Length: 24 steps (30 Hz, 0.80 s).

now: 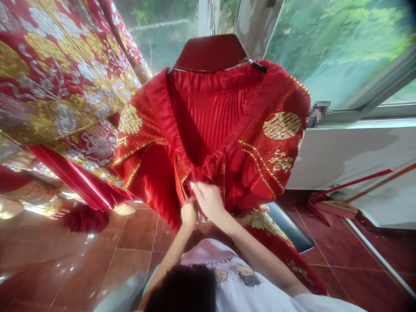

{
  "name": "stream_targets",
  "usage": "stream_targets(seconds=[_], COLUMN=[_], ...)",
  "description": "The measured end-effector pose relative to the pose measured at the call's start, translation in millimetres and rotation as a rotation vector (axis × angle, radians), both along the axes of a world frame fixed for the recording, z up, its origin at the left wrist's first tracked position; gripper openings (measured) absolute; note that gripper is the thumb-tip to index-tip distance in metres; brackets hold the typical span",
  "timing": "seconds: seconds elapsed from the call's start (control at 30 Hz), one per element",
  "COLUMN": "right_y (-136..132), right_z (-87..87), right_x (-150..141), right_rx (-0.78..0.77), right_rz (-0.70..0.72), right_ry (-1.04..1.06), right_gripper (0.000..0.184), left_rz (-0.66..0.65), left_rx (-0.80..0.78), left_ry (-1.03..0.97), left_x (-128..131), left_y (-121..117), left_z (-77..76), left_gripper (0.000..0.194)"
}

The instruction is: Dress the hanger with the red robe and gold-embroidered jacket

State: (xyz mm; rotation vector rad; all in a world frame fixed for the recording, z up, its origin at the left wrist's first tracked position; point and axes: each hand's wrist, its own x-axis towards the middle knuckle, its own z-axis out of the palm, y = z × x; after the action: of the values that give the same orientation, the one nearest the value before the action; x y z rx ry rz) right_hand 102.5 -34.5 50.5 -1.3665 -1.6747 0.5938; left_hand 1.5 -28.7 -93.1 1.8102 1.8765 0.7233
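Observation:
In front of me hangs a red pleated skirt (208, 112) with gold embroidery and a gathered waistband, spread out from a clip hanger (258, 66). A dark red panel (212, 53) covers the middle of the hanger. My left hand (189, 213) is closed at the front of the skirt, below the dip of the waistband, beside a narrow red strip (180, 180). Just to its right and slightly higher, my right hand (210, 201) pinches the red cloth under the waistband. Exactly which fold or tie lies between the fingers is hidden.
Red garments (65, 78) with gold and silver embroidery hang at the left. Windows (331, 56) stand behind. On the tiled floor (136, 234) at right are a red dustpan (320, 208) and a broom (346, 208). A black padded surface (290, 229) shows behind the skirt.

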Motion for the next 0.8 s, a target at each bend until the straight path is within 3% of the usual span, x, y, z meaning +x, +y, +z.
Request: stream_targets(seconds=[0.1,0.2,0.3,0.37,0.47,0.6,0.63,0.73,0.8], right_y=[-13.8,-12.4,-8.5,-11.0,-17.8,-8.4,-2.7,9.4,7.1], right_z=[-26.2,-39.9,-35.9,-25.6,-6.8,7.5,7.7,3.8,1.7], right_x=[-0.7,-9.2,-16.5,-13.7,3.7,29.7,32.8,31.5,24.9], right_rx=[-0.058,-0.104,-0.150,-0.189,-0.119,0.127,0.129,0.035,-0.034], right_rz=[0.011,0.004,0.088,0.121,0.021,-0.323,-0.311,-0.066,0.032], right_ry=[-0.077,-0.082,-0.044,-0.082,-0.140,0.034,0.071,0.178,0.307], right_gripper=[0.041,0.040,0.034,0.029,0.031,0.032,0.035,0.027,0.031], left_rz=[-0.024,0.000,-0.064,-0.162,-0.159,-0.104,-0.103,-0.133,-0.175], left_rx=[0.039,0.206,0.364,0.334,0.298,0.317,0.289,0.105,-0.017], left_ry=[-0.080,-0.237,-0.500,-0.632,-0.731,-0.856,-0.909,-1.102,-1.205], left_x=[-11.4,-18.6,-14.7,-9.2,-7.3,-16.7,-18.1,-15.0,-8.3], left_y=[3.7,3.2,2.1,3.2,6.5,5.0,2.5,-8.6,-16.6], left_z=[26.3,69.5,112.4,130.2,136.1,124.7,121.7,115.2,112.1], left_gripper=[0.018,0.028,0.032,0.033,0.038,0.047,0.048,0.045,0.043])
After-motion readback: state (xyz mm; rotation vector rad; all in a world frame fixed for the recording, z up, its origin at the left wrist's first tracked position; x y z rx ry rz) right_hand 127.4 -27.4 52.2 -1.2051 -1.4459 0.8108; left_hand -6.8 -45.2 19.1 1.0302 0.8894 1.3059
